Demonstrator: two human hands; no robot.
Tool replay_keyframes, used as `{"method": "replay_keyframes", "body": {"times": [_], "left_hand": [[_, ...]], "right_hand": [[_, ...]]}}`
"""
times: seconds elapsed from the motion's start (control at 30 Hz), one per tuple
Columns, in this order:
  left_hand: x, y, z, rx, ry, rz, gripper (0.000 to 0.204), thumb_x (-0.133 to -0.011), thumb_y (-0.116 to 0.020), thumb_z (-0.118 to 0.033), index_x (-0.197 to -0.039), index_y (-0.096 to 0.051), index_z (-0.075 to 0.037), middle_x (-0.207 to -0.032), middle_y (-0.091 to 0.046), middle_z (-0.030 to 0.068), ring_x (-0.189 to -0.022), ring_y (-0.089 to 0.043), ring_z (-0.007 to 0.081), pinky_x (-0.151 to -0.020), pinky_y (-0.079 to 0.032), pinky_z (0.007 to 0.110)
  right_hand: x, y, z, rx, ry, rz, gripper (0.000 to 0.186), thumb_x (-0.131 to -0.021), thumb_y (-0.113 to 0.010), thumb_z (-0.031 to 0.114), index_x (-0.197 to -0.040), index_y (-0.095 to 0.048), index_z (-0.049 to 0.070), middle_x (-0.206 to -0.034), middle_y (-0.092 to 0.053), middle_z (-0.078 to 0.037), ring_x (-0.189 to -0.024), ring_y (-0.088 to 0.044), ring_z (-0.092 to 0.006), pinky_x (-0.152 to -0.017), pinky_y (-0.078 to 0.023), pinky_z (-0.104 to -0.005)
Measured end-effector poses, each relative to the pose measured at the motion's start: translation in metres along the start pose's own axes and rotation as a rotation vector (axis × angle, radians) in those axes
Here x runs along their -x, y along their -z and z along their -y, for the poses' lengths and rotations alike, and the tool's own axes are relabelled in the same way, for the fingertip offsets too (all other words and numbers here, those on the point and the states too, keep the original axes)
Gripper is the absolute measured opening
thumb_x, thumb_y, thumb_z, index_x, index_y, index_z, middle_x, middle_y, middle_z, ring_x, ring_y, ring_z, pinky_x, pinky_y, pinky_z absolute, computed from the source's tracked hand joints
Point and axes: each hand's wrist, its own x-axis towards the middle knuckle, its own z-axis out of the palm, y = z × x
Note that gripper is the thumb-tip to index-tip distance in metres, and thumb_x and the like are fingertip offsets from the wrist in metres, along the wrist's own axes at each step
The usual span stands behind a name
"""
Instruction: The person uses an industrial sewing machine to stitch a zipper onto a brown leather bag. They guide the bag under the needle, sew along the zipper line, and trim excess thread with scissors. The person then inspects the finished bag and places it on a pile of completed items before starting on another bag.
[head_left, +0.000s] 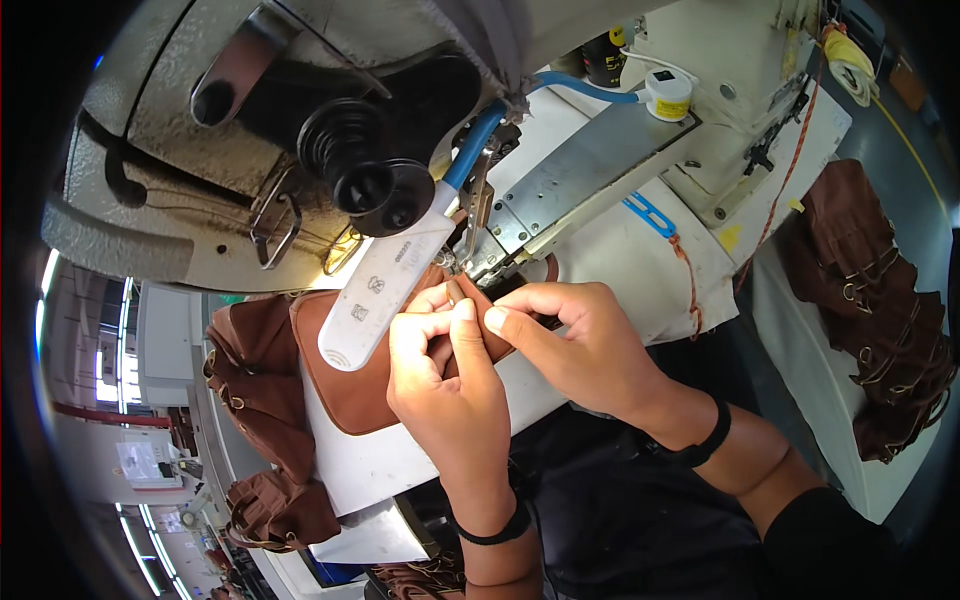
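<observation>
Clock read from view centre. Left hand point(445, 370) at 7 o'clock, thumb and index bent and closed together, pinching a small brown tab point(455, 292); whether the tab joined the panel could not be told. Right hand point(585, 345) at 4 o'clock, thumb and index brought close together at the panel's right edge, other fingers curled; could not tell if it gripped anything. Brown panel point(375, 395) lay at 8 o'clock, rounded corner toward 7, partly under both the lamp and the left hand. White lamp point(372, 312) slanted over it at 9 o'clock, its blue neck point(590, 90) bending up to a round white base point(668, 98) at 1. Sewing machine point(130, 200) filled 10 o'clock; its metal bed point(590, 175) sat at 1. Blue hook point(650, 215) on an orange cord point(688, 275) was at 2. Brown bags point(262, 400) hung at 8, more brown pieces point(865, 300) piled at 3
</observation>
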Motion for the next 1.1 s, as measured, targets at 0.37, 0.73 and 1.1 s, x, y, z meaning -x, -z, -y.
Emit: {"method": "replay_keyframes", "body": {"times": [0.37,0.73,1.1], "left_hand": [[-0.008,0.006,0.006,0.057,0.028,0.066,0.007,-0.104,-0.065,-0.001,-0.101,-0.06,0.003,-0.124,-0.064,0.0168,-0.106,-0.063,0.0149,-0.094,-0.052,0.029],[-0.025,0.005,0.028,0.065,-0.057,0.095,0.006,-0.106,-0.058,0.0,-0.104,-0.056,0.004,-0.112,-0.066,0.0147,-0.099,-0.065,0.0135,-0.086,-0.054,0.027],[-0.004,0.025,0.015,-0.455,-0.535,0.077,0.027,-0.095,-0.068,0.001,-0.122,-0.072,0.0,-0.126,-0.072,0.0161,-0.119,-0.067,0.0316,-0.101,-0.052,0.043]], "right_hand": [[-0.01,0.002,0.004,0.042,-0.07,0.051,0.02,-0.1,-0.066,0.012,-0.099,-0.075,-0.006,-0.087,-0.076,-0.005,-0.084,-0.065,-0.0062,-0.077,-0.053,-0.0261],[-0.027,-0.013,0.002,0.196,0.073,-0.111,0.022,-0.096,-0.067,0.017,-0.087,-0.073,-0.002,-0.065,-0.063,-0.01,-0.058,-0.051,-0.0133,-0.057,-0.043,-0.0319],[-0.026,0.04,-0.008,0.228,-0.058,0.317,0.029,-0.095,-0.074,0.016,-0.12,-0.074,0.002,-0.111,-0.077,-0.007,-0.106,-0.067,-0.0137,-0.105,-0.048,-0.0344]]}}
